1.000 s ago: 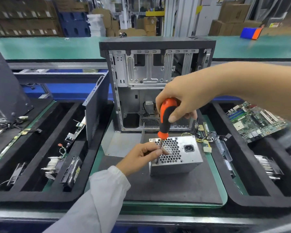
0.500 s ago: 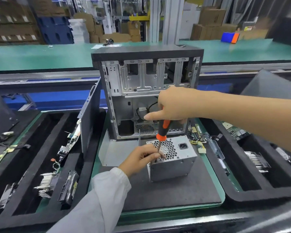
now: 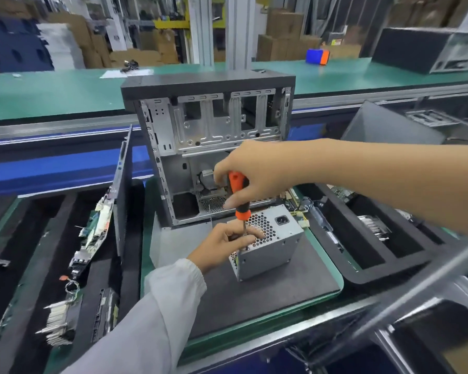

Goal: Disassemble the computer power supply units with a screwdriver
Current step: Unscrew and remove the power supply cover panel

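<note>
A silver power supply unit with a honeycomb grille and a power socket stands on the dark mat in front of me. My right hand grips the orange-and-black handle of a screwdriver held upright, its shaft pointing down at the unit's near top corner. My left hand, in a white sleeve, pinches the shaft near the tip and rests against the unit's left side.
An empty computer case stands just behind the unit, its side panel leaning at the left. Black foam trays on both sides hold circuit boards, heat sinks and drives. Loose cables lie right of the unit.
My view has shifted to the right. The right hand has turned on the handle, showing more orange; the screwdriver stays on the same corner and the left hand keeps its pinch.
</note>
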